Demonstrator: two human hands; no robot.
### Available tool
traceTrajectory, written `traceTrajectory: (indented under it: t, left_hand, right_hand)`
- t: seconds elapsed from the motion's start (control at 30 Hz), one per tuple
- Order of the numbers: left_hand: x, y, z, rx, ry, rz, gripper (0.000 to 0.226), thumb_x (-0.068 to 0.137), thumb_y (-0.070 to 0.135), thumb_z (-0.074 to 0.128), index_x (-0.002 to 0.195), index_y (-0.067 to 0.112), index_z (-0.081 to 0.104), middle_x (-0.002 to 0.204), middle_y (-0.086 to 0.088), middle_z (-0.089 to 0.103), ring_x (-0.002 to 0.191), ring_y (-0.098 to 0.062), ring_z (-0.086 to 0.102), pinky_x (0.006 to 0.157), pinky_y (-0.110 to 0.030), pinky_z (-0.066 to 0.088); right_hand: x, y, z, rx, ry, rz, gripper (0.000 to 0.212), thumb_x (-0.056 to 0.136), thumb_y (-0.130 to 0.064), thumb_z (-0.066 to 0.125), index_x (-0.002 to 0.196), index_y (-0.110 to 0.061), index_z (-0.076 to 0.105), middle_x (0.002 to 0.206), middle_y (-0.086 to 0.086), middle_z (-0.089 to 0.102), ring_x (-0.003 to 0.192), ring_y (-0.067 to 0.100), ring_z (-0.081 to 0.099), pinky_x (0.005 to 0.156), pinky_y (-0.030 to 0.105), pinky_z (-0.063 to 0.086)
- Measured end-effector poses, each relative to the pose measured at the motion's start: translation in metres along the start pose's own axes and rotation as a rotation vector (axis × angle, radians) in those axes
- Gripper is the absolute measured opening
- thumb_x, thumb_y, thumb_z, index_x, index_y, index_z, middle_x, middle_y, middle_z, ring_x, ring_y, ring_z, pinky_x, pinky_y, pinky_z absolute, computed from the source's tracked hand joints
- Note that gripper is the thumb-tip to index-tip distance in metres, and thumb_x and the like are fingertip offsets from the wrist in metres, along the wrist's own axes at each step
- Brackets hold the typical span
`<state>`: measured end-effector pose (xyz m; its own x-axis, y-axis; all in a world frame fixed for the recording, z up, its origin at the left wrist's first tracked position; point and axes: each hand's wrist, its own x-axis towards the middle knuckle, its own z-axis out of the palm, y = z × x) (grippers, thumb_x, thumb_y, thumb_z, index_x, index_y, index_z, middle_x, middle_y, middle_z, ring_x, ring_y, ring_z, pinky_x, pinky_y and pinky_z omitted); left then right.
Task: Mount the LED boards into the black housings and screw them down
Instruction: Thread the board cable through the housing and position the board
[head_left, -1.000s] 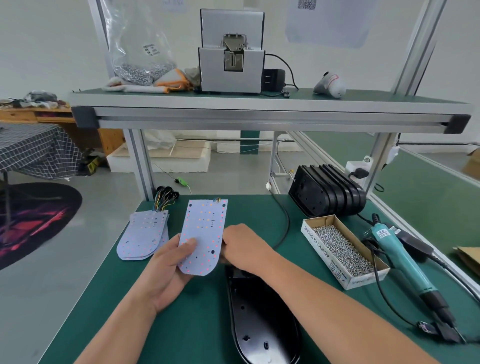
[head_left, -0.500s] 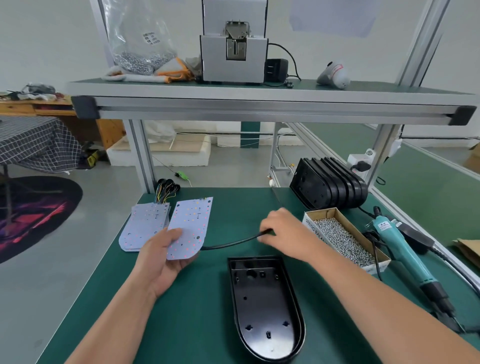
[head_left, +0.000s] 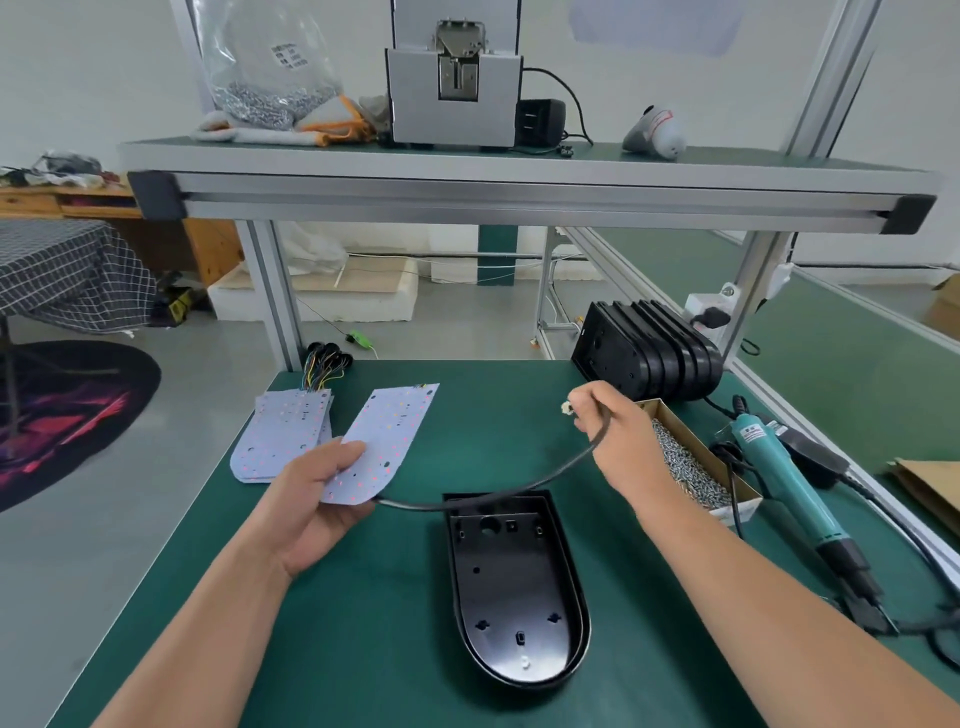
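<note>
Left grip (head_left: 317, 499): LED board (head_left: 389, 436); right grip (head_left: 618, 441): cable (head_left: 519, 486); screwdriver label (head_left: 753, 434) blurred.

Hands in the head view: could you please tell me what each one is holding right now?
Left hand: gripping the LED board by its rounded end.
Right hand: pinching the black cable near its plug end.
</note>
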<state>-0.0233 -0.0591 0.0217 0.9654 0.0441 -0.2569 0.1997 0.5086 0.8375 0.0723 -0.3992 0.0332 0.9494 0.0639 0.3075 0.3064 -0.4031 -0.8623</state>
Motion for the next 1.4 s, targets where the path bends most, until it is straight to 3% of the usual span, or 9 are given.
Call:
traceTrajectory:
  t: [0.07,0.13,0.27,0.4,0.53,0.77,0.9,1.2,1.4]
  left_hand:
    - [0.0,-0.004,0.006,0.023,-0.059,0.005,0.022,0.101,0.015,0.059,0.115,0.006,0.072,0.104,-0.008,0.076,0.078,-0.014,0.073,0.058,-0.026,0.059]
    - [0.0,-0.01,0.011,0.083,-0.098,0.002,0.032,0.098,0.019,0.062,0.124,0.003,0.07,0.115,-0.011,0.076,0.087,-0.017,0.074,0.066,-0.028,0.062]
    - [-0.001,-0.017,0.019,0.185,-0.135,0.018,0.041,0.095,0.022,0.064,0.13,0.0,0.067,0.122,-0.016,0.075,0.094,-0.022,0.074,0.071,-0.033,0.063]
    - [-0.003,-0.022,0.028,0.238,-0.143,0.065,0.042,0.095,0.025,0.07,0.13,0.002,0.067,0.126,-0.02,0.074,0.098,-0.027,0.074,0.071,-0.037,0.063]
    - [-0.006,-0.028,0.039,0.333,-0.128,0.086,0.037,0.1,0.027,0.069,0.127,0.002,0.067,0.126,-0.02,0.074,0.098,-0.027,0.072,0.076,-0.038,0.061]
    - [-0.011,-0.029,0.05,0.285,-0.15,0.039,0.035,0.104,0.026,0.061,0.132,0.005,0.067,0.129,-0.016,0.074,0.109,-0.031,0.072,0.089,-0.045,0.06]
    - [-0.014,-0.031,0.056,0.215,-0.187,0.001,0.047,0.094,0.032,0.066,0.134,0.006,0.066,0.13,-0.014,0.074,0.109,-0.03,0.073,0.082,-0.043,0.062]
    - [-0.014,-0.031,0.061,0.179,-0.185,0.039,0.048,0.093,0.03,0.078,0.131,0.003,0.067,0.128,-0.015,0.074,0.102,-0.025,0.073,0.075,-0.032,0.061]
    - [-0.016,-0.032,0.063,0.172,-0.198,0.092,0.043,0.092,0.031,0.074,0.123,0.002,0.07,0.123,-0.016,0.075,0.096,-0.023,0.073,0.073,-0.028,0.06]
  right_hand:
    - [-0.008,-0.004,0.001,0.228,0.033,0.001,0.022,0.109,-0.027,0.056,0.096,-0.014,0.069,0.102,0.006,0.074,0.098,0.02,0.075,0.091,0.034,0.06]
    - [-0.019,-0.007,0.0,0.375,0.031,-0.047,0.023,0.107,-0.032,0.06,0.1,-0.014,0.072,0.11,0.009,0.076,0.103,0.028,0.076,0.093,0.037,0.062]
    - [-0.044,-0.008,0.002,0.577,-0.002,-0.056,0.016,0.103,-0.029,0.067,0.106,-0.014,0.072,0.115,0.017,0.076,0.105,0.038,0.075,0.088,0.035,0.062]
    - [-0.057,-0.019,0.0,0.673,-0.029,0.006,0.028,0.096,-0.048,0.073,0.104,-0.021,0.071,0.113,0.021,0.076,0.102,0.042,0.075,0.075,0.032,0.063]
    - [-0.071,-0.02,-0.002,0.601,-0.096,0.028,0.021,0.101,-0.043,0.067,0.098,-0.022,0.067,0.109,0.019,0.077,0.087,0.037,0.077,0.06,0.03,0.059]
    - [-0.078,-0.028,0.001,0.659,-0.048,-0.005,0.015,0.104,-0.028,0.056,0.094,-0.025,0.067,0.098,0.023,0.075,0.076,0.035,0.076,0.061,0.031,0.061]
    - [-0.083,-0.021,0.007,0.526,-0.154,0.004,0.02,0.104,-0.026,0.055,0.099,-0.007,0.057,0.093,0.019,0.075,0.07,0.034,0.074,0.059,0.032,0.06]
    - [-0.088,-0.035,0.011,0.379,-0.146,-0.107,0.012,0.107,-0.012,0.055,0.099,-0.003,0.058,0.092,0.013,0.074,0.07,0.027,0.07,0.062,0.035,0.058]
    - [-0.082,-0.042,0.016,0.37,-0.2,-0.122,0.009,0.106,0.002,0.054,0.1,0.003,0.061,0.083,0.002,0.073,0.068,0.013,0.068,0.066,0.023,0.054]
